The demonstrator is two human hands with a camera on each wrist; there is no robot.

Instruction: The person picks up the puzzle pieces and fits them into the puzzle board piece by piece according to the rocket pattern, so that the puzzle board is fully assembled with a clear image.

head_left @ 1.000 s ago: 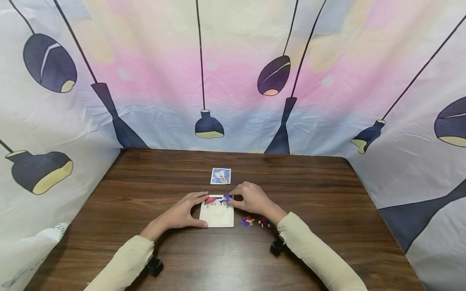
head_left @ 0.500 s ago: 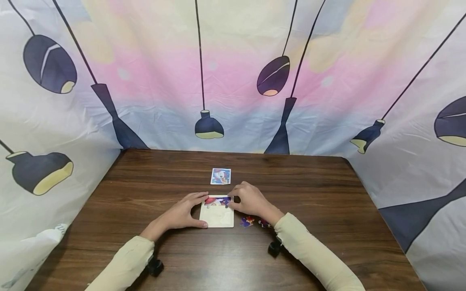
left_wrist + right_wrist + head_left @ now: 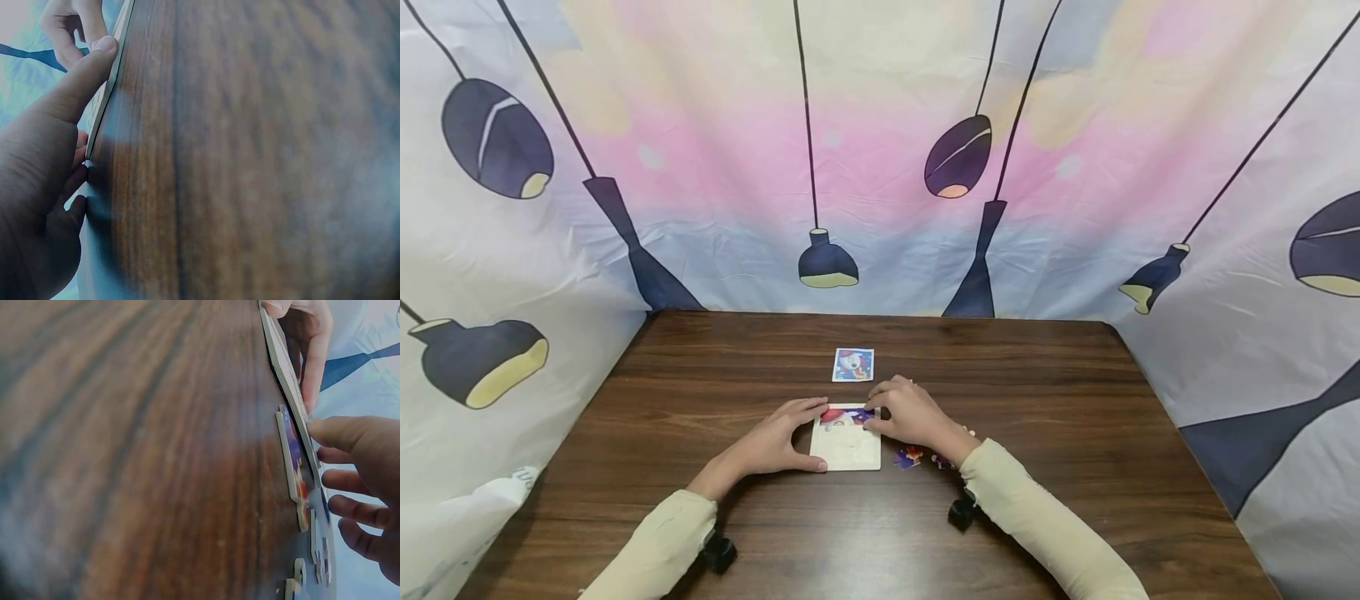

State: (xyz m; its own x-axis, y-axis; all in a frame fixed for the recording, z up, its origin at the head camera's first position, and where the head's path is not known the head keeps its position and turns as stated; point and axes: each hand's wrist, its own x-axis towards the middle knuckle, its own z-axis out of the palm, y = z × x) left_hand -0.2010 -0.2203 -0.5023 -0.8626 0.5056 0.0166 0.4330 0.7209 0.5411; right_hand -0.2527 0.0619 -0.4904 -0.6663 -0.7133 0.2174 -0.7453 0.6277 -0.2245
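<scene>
Brn tbl [image 3: 700, 367] | L hand [image 3: 777, 437] grips board [image 3: 853, 450] | purple pc [image 3: 858, 414] now in row | R hand [image 3: 912, 413] grip unclear

Both hands [image 3: 778, 437] [image 3: 913, 414] reach inward, the left thumb [image 3: 811, 462] spread from its fingers [image 3: 808, 406].

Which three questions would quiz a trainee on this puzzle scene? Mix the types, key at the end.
1. True or false: the left hand touches the puzzle board.

2. In the head view, where is the picture card?
A) Left of the puzzle board
B) Beyond the puzzle board
C) On top of the puzzle board

3. Fill in: in the head view, the loose pieces lie to the ____ of the puzzle board.

Key:
1. True, along its left side.
2. B, apart from it.
3. right
</scene>
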